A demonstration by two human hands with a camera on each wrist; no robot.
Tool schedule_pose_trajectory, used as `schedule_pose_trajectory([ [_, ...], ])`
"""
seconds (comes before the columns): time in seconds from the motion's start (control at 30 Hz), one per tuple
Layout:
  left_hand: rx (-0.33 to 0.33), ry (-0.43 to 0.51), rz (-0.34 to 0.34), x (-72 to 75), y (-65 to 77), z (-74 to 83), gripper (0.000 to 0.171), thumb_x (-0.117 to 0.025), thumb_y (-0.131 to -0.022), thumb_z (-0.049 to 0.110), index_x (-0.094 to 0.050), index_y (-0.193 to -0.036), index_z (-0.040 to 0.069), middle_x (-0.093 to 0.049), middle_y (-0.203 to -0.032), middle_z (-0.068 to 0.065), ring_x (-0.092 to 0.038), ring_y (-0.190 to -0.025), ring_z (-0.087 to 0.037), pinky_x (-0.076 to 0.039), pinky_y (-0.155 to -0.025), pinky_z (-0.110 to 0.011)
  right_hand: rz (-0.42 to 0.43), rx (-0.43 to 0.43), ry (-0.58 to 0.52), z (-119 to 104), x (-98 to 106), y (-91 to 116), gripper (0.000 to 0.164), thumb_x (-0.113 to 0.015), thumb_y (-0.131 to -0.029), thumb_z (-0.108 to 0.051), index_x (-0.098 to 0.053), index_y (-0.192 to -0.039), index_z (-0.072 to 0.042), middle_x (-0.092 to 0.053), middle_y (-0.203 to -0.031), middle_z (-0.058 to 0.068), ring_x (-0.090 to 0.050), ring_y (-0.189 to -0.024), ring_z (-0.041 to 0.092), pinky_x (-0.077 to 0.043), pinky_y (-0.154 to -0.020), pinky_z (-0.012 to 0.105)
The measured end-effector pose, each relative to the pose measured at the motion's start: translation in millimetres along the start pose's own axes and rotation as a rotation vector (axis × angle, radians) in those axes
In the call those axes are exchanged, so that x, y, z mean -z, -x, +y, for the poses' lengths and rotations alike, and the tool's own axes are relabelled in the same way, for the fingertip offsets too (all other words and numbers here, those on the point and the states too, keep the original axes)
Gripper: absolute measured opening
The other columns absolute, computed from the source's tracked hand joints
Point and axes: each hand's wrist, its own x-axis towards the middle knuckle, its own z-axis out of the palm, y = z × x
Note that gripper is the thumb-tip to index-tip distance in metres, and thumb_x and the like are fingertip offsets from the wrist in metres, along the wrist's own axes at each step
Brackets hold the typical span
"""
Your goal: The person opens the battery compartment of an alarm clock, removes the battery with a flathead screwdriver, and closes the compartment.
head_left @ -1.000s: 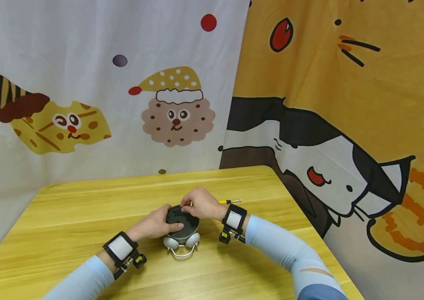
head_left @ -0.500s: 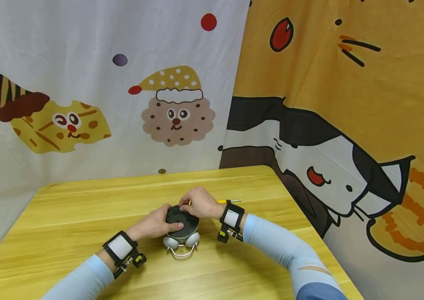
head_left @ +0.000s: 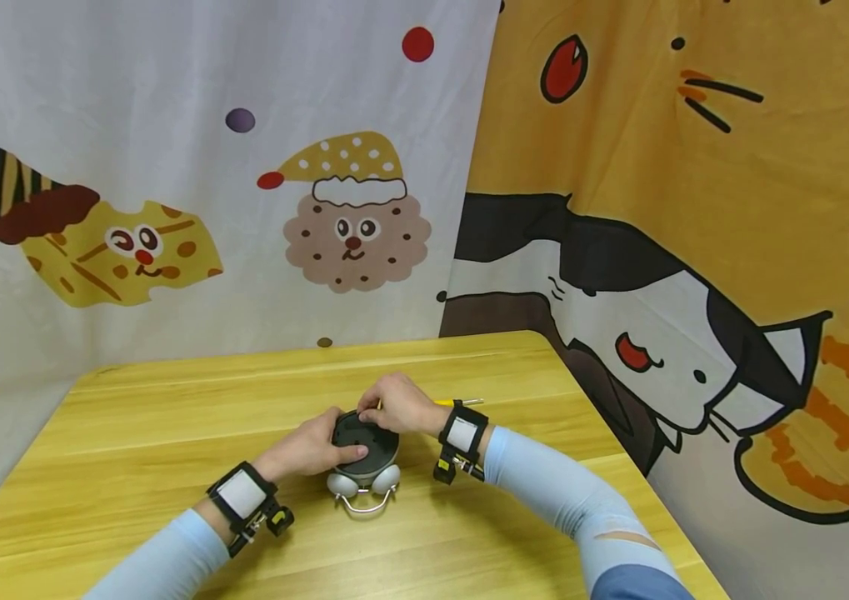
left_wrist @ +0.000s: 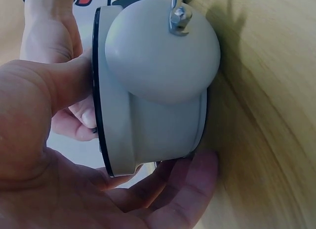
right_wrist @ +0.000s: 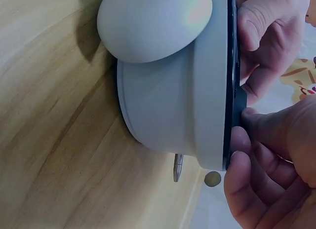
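A white twin-bell alarm clock [head_left: 377, 452] lies face down on the table, its dark back upward and its bells and wire handle toward me. My left hand [head_left: 310, 447] grips its left side, thumb on the back and fingers curled round the body [left_wrist: 158, 133] in the left wrist view. At the far edge of the back, my right hand [head_left: 403, 406] pinches a small black part [right_wrist: 240, 101] that stands out from the panel. Its exact kind is mostly hidden by the fingers. A short metal foot [right_wrist: 177, 168] sticks out of the clock's side.
Behind my right wrist lies a thin yellow-handled tool with a metal shaft [head_left: 473, 402], screwdriver-like and partly hidden. The wooden table [head_left: 192, 417] ends at a printed curtain [head_left: 169, 325] along the back and right.
My right hand and wrist have shifted slightly left, the fingers staying at the same spot on the clock's back. The left hand and the clock look unmoved.
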Motion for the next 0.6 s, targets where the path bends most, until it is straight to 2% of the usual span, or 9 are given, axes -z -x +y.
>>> schedule_pose_trajectory([
  [0.6, 0.000, -0.012, 0.017, -1.6, 0.0, 0.8, 0.059, -0.089, -0.097, 0.039, -0.061, -0.131, 0.000, -0.075, -0.122, -0.015, -0.070, -0.107, -0.025, -0.058, -0.095, -0.047, 0.013, 0.018, 0.066, -1.5, -1.1, 1.4, 0.011, -0.083, -0.104, -0.022, -0.091, -0.111, -0.018, -0.087, -0.106, -0.002, -0.078, -0.099, 0.012, -0.058, -0.086, 0.022],
])
